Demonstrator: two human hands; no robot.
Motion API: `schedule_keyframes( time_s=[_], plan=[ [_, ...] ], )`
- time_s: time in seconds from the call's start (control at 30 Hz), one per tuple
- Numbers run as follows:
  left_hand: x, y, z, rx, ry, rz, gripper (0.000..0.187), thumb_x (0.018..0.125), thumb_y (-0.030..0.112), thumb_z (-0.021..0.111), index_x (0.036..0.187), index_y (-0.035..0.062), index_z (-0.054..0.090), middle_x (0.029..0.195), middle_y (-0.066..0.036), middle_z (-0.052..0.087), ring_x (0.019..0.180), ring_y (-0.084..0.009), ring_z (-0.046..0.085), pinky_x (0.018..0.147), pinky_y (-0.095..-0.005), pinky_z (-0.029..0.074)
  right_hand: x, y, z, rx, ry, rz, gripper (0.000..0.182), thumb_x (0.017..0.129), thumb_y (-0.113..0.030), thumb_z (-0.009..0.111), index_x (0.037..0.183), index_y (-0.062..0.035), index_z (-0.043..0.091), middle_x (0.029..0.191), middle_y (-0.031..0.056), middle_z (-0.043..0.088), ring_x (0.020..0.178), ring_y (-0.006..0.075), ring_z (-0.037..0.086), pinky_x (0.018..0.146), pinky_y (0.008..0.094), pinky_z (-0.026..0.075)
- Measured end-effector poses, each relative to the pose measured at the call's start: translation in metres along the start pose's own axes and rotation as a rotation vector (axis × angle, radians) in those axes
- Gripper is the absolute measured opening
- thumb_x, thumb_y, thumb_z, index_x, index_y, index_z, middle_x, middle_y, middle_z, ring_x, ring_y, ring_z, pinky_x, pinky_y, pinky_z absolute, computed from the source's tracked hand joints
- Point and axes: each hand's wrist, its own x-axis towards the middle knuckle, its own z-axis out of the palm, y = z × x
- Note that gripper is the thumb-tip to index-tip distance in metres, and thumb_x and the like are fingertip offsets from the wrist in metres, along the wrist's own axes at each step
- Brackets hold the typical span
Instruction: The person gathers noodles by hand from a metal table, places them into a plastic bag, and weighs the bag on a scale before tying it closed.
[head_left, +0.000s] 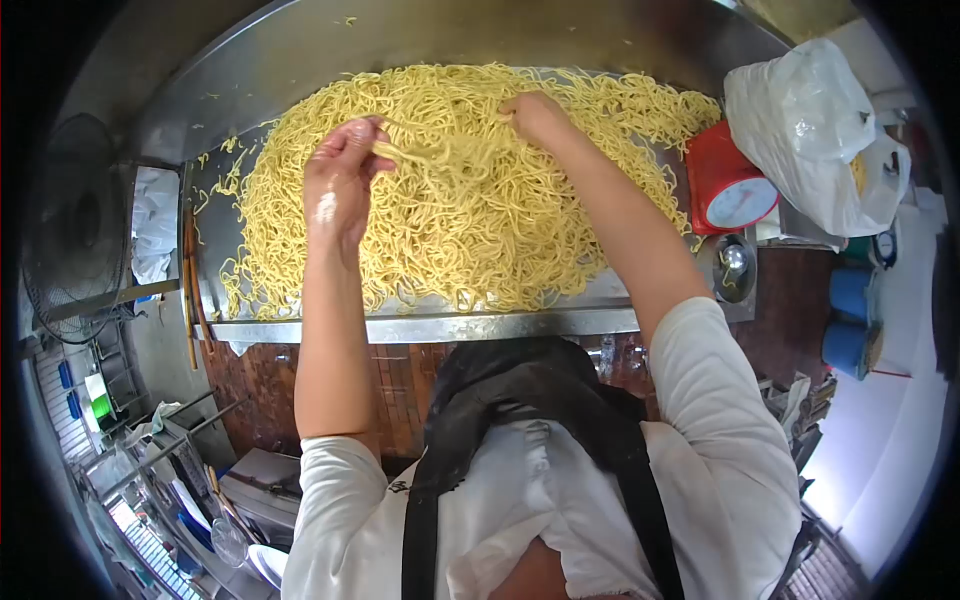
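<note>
Yellow noodles (pixel 470 235), one heap (pixel 440 270), two hands (pixel 338 170) (pixel 541 117)

Noodles (pixel 470 230) lie across the bench (pixel 470 328). To their right stands a scale (pixel 708 165), with a bag (pixel 800 130) right of it and a bowl (pixel 734 268) in front. Sticks (pixel 188 290) line the bench's left end; farther left is a fan (pixel 75 220).

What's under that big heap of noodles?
A metal worktop shows left of the noodles and along their near edge. Beneath the middle everything is covered, so anything else there can't be made out.
</note>
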Motion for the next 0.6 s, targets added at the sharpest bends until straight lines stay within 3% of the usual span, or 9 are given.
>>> schedule_keyframes(
  time_s=[0.07, 0.13, 0.23, 0.27, 0.37, 0.43, 0.5, 0.53, 0.6],
  plan=[
    [-0.008, 0.015, -0.003, -0.068, -0.022, 0.01, 0.02, 0.096, 0.011, 0.061, 0.108, -0.0049, 0.065, 0.096, -0.011, 0.067, 0.075, -0.0155, 0.065, 0.068, -0.0251, 0.058, -0.002, -0.004, -0.003, 0.042, -0.146, 0.059, 0.028, 0.092, -0.019, 0.059, 0.116, -0.0062, 0.067, 0.112, 0.0163, 0.067, 0.1, 0.0317, 0.064, 0.089, 0.0393, 0.05],
    [-0.014, 0.02, -0.002, -0.116, -0.012, -0.024, 0.02, 0.095, 0.008, 0.061, 0.108, -0.0055, 0.064, 0.099, -0.012, 0.067, 0.079, -0.0168, 0.067, 0.073, -0.026, 0.06, -0.021, -0.039, -0.05, 0.098, -0.243, 0.074, 0.029, 0.092, -0.02, 0.057, 0.113, -0.0032, 0.067, 0.114, 0.0178, 0.066, 0.106, 0.0305, 0.063, 0.091, 0.0392, 0.049],
    [-0.018, 0.004, -0.007, -0.16, 0.008, -0.08, 0.019, 0.093, 0.005, 0.062, 0.108, -0.0064, 0.063, 0.102, -0.013, 0.066, 0.085, -0.0182, 0.067, 0.076, -0.0279, 0.062, -0.044, -0.064, -0.097, 0.261, -0.096, 0.034, 0.031, 0.091, -0.023, 0.062, 0.114, -0.0022, 0.067, 0.114, 0.0194, 0.067, 0.106, 0.03, 0.064, 0.091, 0.0402, 0.05],
    [-0.019, 0.001, -0.006, -0.147, -0.014, -0.092, 0.018, 0.093, 0.004, 0.062, 0.108, -0.0068, 0.064, 0.107, -0.015, 0.065, 0.087, -0.0186, 0.067, 0.075, -0.0281, 0.061, -0.053, -0.075, -0.116, 0.208, -0.141, 0.076, 0.039, 0.092, -0.027, 0.064, 0.127, -0.0092, 0.061, 0.117, 0.0149, 0.066, 0.102, 0.0283, 0.065, 0.09, 0.0394, 0.051],
    [-0.022, -0.004, 0.006, -0.089, -0.026, -0.097, 0.017, 0.092, 0.004, 0.064, 0.105, -0.0064, 0.065, 0.109, -0.015, 0.065, 0.087, -0.0196, 0.067, 0.074, -0.0286, 0.061, -0.091, -0.081, -0.094, -0.296, 0.154, -0.09, 0.052, 0.093, -0.032, 0.064, 0.137, -0.01, 0.05, 0.126, 0.0173, 0.061, 0.116, 0.0319, 0.06, 0.099, 0.0389, 0.047],
    [-0.024, 0.003, 0.024, -0.005, -0.085, -0.091, 0.017, 0.09, 0.004, 0.066, 0.105, -0.0047, 0.067, 0.109, -0.015, 0.066, 0.086, -0.0183, 0.067, 0.07, -0.0273, 0.058, -0.122, -0.127, -0.108, 0.026, 0.063, -0.27, 0.058, 0.093, -0.034, 0.063, 0.142, -0.0083, 0.041, 0.133, 0.0209, 0.055, 0.128, 0.0353, 0.051, 0.106, 0.0409, 0.042],
    [-0.023, 0.003, 0.037, 0.066, -0.175, -0.066, 0.018, 0.089, 0.002, 0.068, 0.106, -0.0038, 0.068, 0.11, -0.015, 0.066, 0.084, -0.0164, 0.067, 0.067, -0.0261, 0.056, -0.135, -0.155, -0.105, 0.471, -0.199, -0.215, 0.053, 0.095, -0.035, 0.061, 0.136, -0.0054, 0.046, 0.124, 0.0163, 0.06, 0.113, 0.0307, 0.06, 0.096, 0.0408, 0.048],
    [-0.019, 0.001, 0.038, 0.166, -0.244, -0.018, 0.029, 0.094, 0.018, 0.065, 0.115, -0.0031, 0.065, 0.119, -0.016, 0.063, 0.096, -0.0144, 0.063, 0.078, -0.0275, 0.053, -0.137, -0.16, -0.105, 0.565, -0.249, -0.14, 0.047, 0.096, -0.034, 0.06, 0.131, -0.0057, 0.048, 0.121, 0.0148, 0.061, 0.109, 0.0287, 0.06, 0.093, 0.0389, 0.049],
    [-0.007, -0.015, 0.049, 0.049, -0.278, 0.19, 0.05, 0.099, 0.038, 0.051, 0.125, -0.0035, 0.058, 0.124, -0.016, 0.06, 0.106, -0.016, 0.059, 0.091, -0.0328, 0.048, -0.139, -0.164, -0.105, 0.758, -0.349, 0.006, 0.035, 0.096, -0.031, 0.059, 0.121, -0.0061, 0.053, 0.116, 0.0116, 0.062, 0.101, 0.0248, 0.06, 0.086, 0.035, 0.05]
  ],
)
